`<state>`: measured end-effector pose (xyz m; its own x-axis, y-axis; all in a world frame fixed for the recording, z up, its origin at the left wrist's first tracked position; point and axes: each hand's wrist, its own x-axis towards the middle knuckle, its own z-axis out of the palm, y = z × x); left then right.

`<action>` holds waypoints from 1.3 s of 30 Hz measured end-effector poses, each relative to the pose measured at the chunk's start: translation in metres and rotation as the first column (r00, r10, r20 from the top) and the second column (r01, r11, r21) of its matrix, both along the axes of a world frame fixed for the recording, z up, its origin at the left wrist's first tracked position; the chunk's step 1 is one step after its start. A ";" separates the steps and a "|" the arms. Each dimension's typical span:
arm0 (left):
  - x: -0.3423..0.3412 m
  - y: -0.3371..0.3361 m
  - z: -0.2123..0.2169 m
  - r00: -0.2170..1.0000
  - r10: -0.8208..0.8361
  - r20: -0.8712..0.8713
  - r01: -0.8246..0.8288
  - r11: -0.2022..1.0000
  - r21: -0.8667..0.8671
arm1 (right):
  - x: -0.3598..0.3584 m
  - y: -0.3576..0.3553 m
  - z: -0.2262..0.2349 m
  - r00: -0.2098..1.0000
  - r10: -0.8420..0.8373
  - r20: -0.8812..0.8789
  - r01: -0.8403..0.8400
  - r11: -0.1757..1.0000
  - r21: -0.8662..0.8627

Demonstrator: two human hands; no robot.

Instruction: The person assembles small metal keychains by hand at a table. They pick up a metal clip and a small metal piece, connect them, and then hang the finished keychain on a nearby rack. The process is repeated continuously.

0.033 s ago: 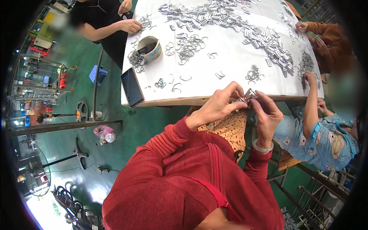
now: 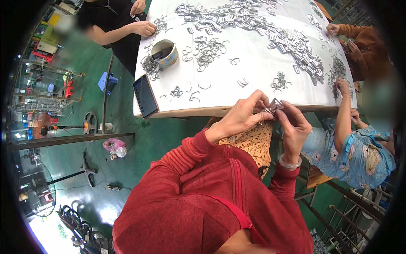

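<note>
At the near edge of the table (image 2: 253, 72), we hold a small metal clip (image 2: 275, 104) between both hands, just above the wooden rim and over a patterned yellow cloth (image 2: 253, 142) in our lap. Our left hand (image 2: 243, 116) is closed in a pinch, thumb and fingertips pressed on the clip's near side; our right hand (image 2: 294, 125), a pale bangle (image 2: 289, 163) at its wrist, is likewise curled shut around the clip's right end, so that little of the piece shows between the fingers. We judge the clip to be light, stiff and springy, with thin bent wire and smooth plated faces that could slip or nip; the flat body looks the safest place to take it, with the wire ends left free. Further out on the white table lie loose wire loops (image 2: 205, 51), a long drift of finished clips (image 2: 262, 25) toward the far side, a round tin (image 2: 165, 53) at the left and a dark phone (image 2: 145, 96) near the left corner. Other people work around us: one in a black top (image 2: 105, 21) at the far left, one in an orange sleeve (image 2: 363, 40) at the far right, and one in a blue printed shirt (image 2: 355, 152) seated close on our right, a hand (image 2: 341, 86) resting on the table's edge.
</note>
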<state>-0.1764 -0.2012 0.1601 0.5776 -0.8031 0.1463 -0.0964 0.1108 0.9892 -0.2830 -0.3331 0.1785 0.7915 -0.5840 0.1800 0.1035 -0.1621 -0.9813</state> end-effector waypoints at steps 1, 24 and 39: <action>-0.001 0.000 0.000 1.000 0.000 -0.023 0.001 1.000 0.018 | 0.001 0.001 -0.002 1.000 -0.013 0.004 0.013 1.000 -0.015; 0.234 0.049 -0.077 0.481 0.336 0.810 -0.767 0.608 0.203 | -0.006 -0.013 0.001 0.994 0.112 0.011 -0.112 0.977 0.179; 0.267 0.034 -0.111 0.484 0.143 0.863 -0.817 0.428 0.387 | -0.012 -0.009 0.007 0.993 0.101 0.065 -0.112 0.978 0.177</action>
<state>0.0910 -0.1676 0.0493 0.8894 -0.3920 0.2353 -0.4482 -0.8490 0.2796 -0.2951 -0.3418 0.1859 0.8427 -0.5237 0.1246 0.1654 0.0317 -0.9857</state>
